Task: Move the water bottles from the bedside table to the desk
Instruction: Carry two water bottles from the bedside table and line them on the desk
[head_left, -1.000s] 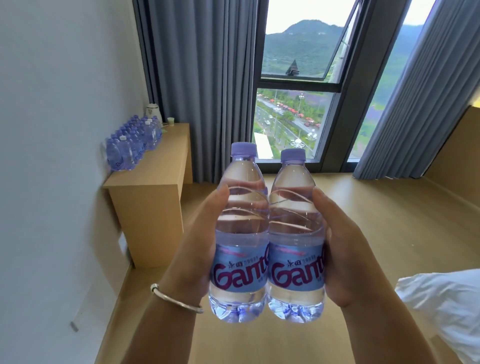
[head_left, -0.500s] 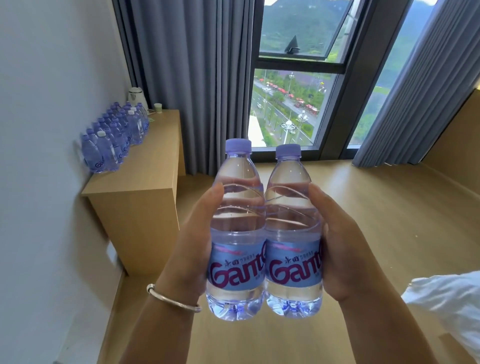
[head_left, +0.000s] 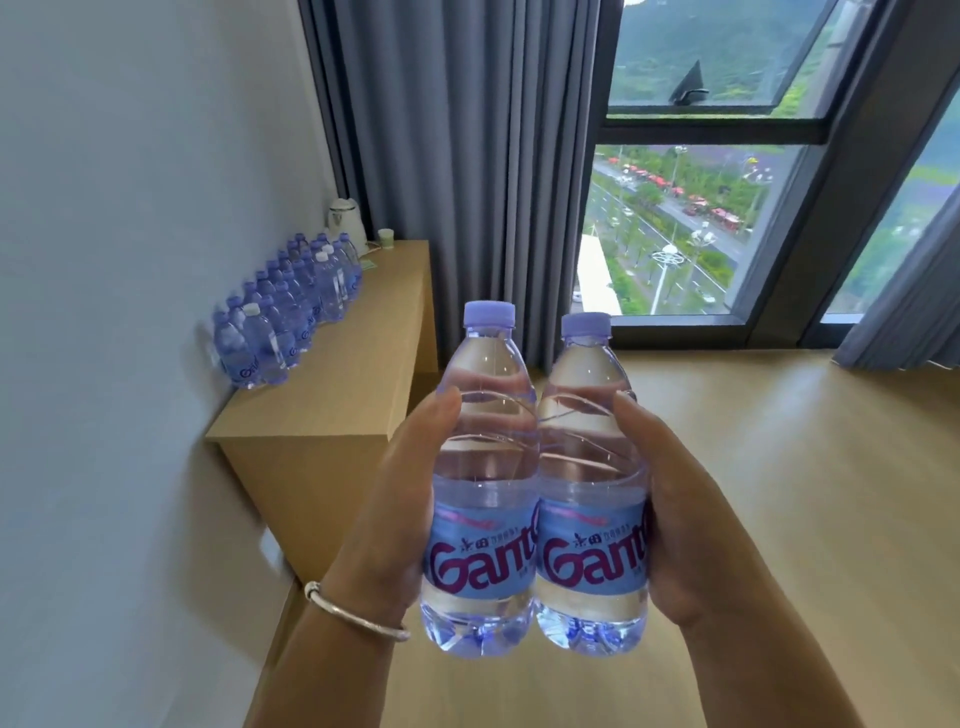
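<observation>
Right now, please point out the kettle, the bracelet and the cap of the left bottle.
kettle (head_left: 341, 222), head view, on its white body.
bracelet (head_left: 349, 611), head view, on the silver band at the wrist.
left bottle cap (head_left: 489, 314), head view, on its purple side.

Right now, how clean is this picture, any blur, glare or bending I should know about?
Head view: the two held bottles are sharp, labels readable; the bottles on the desk are slightly smeared by motion blur; the window is bright but the street outside stays readable; wide-angle distortion tilts the curtain and the window frame; small highlights glint on the clear plastic.
</observation>
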